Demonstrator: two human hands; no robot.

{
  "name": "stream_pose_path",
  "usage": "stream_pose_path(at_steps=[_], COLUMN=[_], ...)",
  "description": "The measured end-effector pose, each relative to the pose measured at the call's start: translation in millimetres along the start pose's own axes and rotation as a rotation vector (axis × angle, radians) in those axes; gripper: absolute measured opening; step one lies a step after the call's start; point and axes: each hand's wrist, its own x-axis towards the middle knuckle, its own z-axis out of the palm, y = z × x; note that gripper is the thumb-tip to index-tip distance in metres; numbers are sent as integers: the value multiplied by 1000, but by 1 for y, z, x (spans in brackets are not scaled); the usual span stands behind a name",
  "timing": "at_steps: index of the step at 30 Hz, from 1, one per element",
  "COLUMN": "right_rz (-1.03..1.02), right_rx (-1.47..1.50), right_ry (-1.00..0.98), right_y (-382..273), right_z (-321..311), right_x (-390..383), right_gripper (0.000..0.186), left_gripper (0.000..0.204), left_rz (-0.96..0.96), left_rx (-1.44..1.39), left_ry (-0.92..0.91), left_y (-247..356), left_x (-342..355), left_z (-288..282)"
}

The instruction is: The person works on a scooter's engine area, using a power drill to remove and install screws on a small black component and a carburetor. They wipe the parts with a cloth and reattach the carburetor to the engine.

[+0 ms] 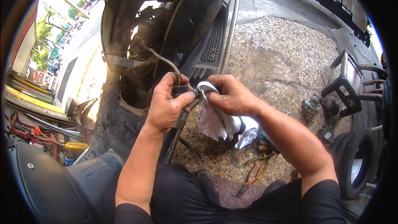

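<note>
My left hand (166, 103) pinches a small dark fitting (181, 88) between thumb and fingers. A thin sheathed cable (163, 59) runs down to that fitting from inside the scooter's opened body (143, 29). Close beside it, my right hand (234, 95) grips a white cloth (216, 120), folded over at the fingertips against the fitting's right end. The rest of the cloth hangs loose below. What the cloth covers there is hidden. A dark tube (179, 124) passes just under my hands.
Orange-handled pliers (251, 178) and yellow-handled pliers (264, 168) lie on the stone ground near my feet. At right are a metal part (311, 106), a black frame (346, 79) and a tyre (357, 161). The scooter's seat (49, 186) and a red tool tray (31, 135) are at left.
</note>
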Motion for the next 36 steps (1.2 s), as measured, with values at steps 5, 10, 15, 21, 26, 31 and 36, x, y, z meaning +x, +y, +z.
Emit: stream_pose_path(at_steps=[5, 10, 15, 21, 26, 31, 36], right_rz=[150, 266, 220, -24, -366, -322, -48], right_rx=[163, 242, 251, 83, -434, -487, -228], right_ry=[41, 125, 161, 140, 251, 219, 166], right_y=[-6, -5, 2, -1, -2, -7, -16], right_z=[2, 2, -16, -16, 1, 4, -9], right_x=[1, 7, 3, -4, -2, -3, -5], right_gripper=[25, 20, 22, 22, 15, 16, 19], left_gripper=[30, 29, 29, 28, 28, 29, 29], left_rz=[92, 79, 30, -3, -53, -63, -75], left_rx=[125, 126, 44, -46, -109, -126, -139], left_ry=[29, 37, 81, 55, 27, 16, 5], left_y=[-1, -2, -1, -2, -5, -6, -4], left_x=[0, 1, 0, 1, 2, 1, 1], left_z=[4, 5, -2, -4, -3, -2, 0])
